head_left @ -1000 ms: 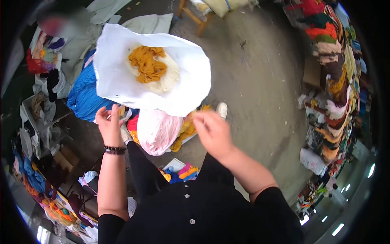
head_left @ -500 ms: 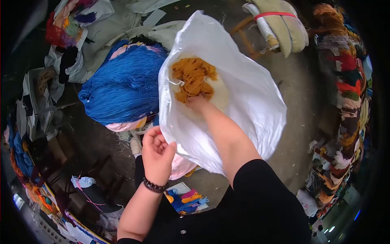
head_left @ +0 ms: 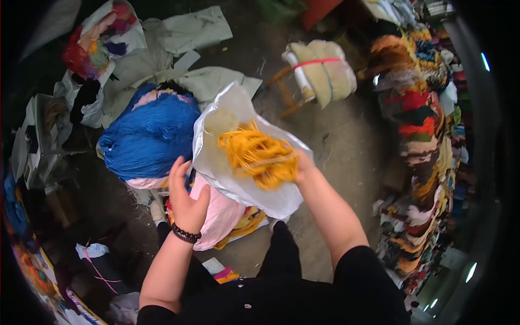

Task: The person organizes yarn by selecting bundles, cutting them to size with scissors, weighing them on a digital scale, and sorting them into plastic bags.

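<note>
My right hand (head_left: pixel 305 167) grips a loose bundle of mustard-yellow yarn (head_left: pixel 257 154) at its right end. The yarn hangs over the mouth of a white plastic sack (head_left: pixel 279 203), whose rim flares wide. Part of the yarn and the hand blur, and my fingertips are hidden behind the strands. To the left of the sack, my left hand (head_left: pixel 188 200) is open with its fingers apart. Beyond its fingertips lies a big heap of blue yarn (head_left: pixel 151 135). Pale pink yarn (head_left: pixel 216 214) bulges out below the sack, beside my left hand.
A rolled beige bundle tied with a red band (head_left: pixel 319 70) rests on a wooden stool (head_left: pixel 281 86). Many coloured yarn hanks (head_left: pixel 420 141) line the right side. Pale sacking (head_left: pixel 195 30) lies at the back left. A dark roll with pink string (head_left: pixel 105 271) stands lower left.
My right hand has come up out of the sack with the yarn and moved right. The sack's mouth has sunk lower. My left hand has moved away from the rim and its fingers have spread.
</note>
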`<state>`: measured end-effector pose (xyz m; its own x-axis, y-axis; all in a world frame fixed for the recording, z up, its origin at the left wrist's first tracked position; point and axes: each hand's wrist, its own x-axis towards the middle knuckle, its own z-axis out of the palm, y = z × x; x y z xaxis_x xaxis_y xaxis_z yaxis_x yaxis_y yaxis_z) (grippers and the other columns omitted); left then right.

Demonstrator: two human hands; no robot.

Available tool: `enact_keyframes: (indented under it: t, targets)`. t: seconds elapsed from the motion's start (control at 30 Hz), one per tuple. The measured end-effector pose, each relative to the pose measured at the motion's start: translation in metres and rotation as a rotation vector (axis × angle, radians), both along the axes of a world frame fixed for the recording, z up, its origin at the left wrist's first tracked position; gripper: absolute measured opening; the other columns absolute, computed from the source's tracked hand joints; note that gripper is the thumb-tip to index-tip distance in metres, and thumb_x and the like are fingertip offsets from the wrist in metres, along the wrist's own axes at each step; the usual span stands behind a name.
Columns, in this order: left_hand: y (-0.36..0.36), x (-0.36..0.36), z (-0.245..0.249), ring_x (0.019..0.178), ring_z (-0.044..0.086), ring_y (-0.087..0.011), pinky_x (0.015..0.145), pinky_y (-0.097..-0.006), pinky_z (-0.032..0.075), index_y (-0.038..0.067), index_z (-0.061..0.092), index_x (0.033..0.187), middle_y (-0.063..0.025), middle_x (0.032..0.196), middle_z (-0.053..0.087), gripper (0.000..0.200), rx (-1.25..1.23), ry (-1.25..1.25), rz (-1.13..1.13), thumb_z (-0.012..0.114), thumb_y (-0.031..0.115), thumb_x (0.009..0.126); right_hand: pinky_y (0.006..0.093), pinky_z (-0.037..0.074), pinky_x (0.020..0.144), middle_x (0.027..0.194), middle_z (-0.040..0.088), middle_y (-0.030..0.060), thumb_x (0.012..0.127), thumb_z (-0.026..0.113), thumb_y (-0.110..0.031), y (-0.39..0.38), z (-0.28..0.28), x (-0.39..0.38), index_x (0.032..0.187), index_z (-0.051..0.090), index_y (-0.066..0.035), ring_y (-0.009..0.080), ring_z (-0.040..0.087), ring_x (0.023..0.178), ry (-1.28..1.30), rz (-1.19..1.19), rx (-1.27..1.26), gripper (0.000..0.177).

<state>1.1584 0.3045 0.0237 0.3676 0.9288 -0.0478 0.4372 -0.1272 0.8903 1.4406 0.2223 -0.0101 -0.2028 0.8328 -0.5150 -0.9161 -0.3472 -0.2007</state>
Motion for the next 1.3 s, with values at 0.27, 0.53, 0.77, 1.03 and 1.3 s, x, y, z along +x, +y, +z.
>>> enact_keyframes:
  t: [0.27,0.53,0.77,1.03,1.3]
  targets:
    - [-0.001,0.002,0.149,0.128,0.042,-0.0284,0.109,-0.0414,0.027,0.004,0.028,0.143,-0.016,0.134,0.047,0.086,-0.133,-0.383,-0.808,0.068,0.008,0.067,0.0487,0.035,0.106,0.136,0.044,0.0234,0.086,0.051,-0.026,-0.044,0.16,-0.07,0.138,0.035,0.004,0.0364,0.046,0.125,0.03,-0.041,0.129,0.061]
    - [-0.03,-0.081,0.181,0.103,0.061,-0.0254,0.09,-0.0394,0.05,-0.001,0.047,0.126,-0.0151,0.117,0.06,0.041,-1.29,-1.442,-0.233,0.04,0.024,0.095,0.0453,0.04,0.101,0.141,0.038,0.0166,0.092,0.045,-0.055,-0.022,0.23,-0.131,0.147,0.015,-0.011,0.0285,0.042,0.126,-0.339,-0.097,0.321,0.076]
    - [-0.075,-0.134,0.194,0.111,0.055,-0.0201,0.097,-0.0358,0.043,0.003,0.046,0.129,-0.0088,0.122,0.057,0.043,-0.708,-1.211,-0.033,0.055,0.02,0.091,0.0338,0.031,0.106,0.14,0.039,0.0132,0.089,0.057,-0.006,-0.029,0.249,-0.266,0.146,0.014,-0.005,0.0221,0.038,0.129,-0.967,0.422,0.566,0.072]
    - [-0.136,-0.193,0.127,0.115,0.054,-0.0213,0.098,-0.0367,0.044,0.003,0.045,0.129,-0.0081,0.123,0.056,0.041,-0.646,-1.357,0.447,0.054,0.0,0.089,0.0356,0.043,0.096,0.138,0.041,0.0179,0.087,0.062,-0.01,-0.026,0.217,-0.295,0.145,0.024,-0.004,0.0248,0.047,0.122,-1.197,0.886,0.631,0.07]
    - [-0.015,-0.428,0.139,0.101,0.06,-0.0311,0.087,-0.0512,0.05,0.009,0.051,0.123,-0.0108,0.111,0.061,0.034,-0.081,-1.427,0.812,0.053,0.006,0.089,0.0301,0.048,0.08,0.114,0.063,0.0128,0.093,0.056,-0.016,-0.002,0.177,-0.29,0.126,0.05,0.002,0.02,0.062,0.099,-1.228,0.967,0.357,0.038]
